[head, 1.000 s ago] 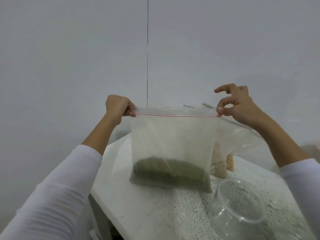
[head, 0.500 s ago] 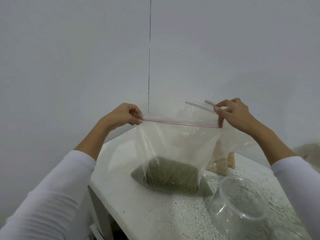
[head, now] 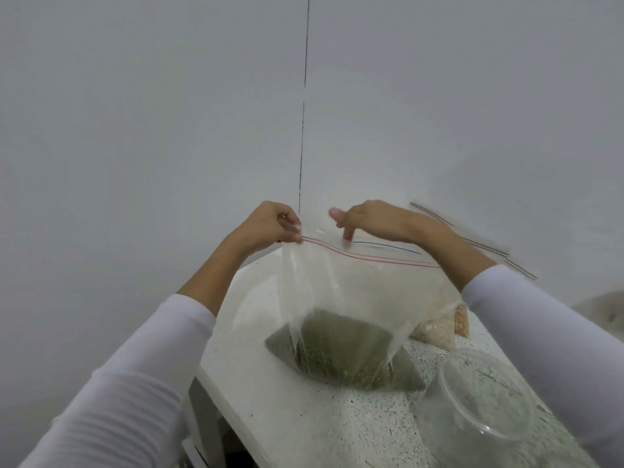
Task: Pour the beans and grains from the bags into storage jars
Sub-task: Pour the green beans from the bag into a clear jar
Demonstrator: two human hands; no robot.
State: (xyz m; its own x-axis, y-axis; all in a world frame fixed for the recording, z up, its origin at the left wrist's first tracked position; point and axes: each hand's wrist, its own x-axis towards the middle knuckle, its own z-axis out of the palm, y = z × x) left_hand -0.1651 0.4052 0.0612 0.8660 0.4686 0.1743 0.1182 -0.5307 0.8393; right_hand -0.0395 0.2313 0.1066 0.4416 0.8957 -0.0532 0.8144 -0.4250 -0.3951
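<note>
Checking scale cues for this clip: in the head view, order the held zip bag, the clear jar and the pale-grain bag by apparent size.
1. Held zip bag, largest by far.
2. Clear jar, though it sits nearest the camera and is cut off by the frame.
3. Pale-grain bag, mostly hidden behind the held bag, so unsure.

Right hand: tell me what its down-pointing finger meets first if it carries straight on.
The right hand points one finger down at the zip-top bag's red seal line; it seems to touch the plastic there already. Beyond, likely the green beans, though depth is unclear.
</note>
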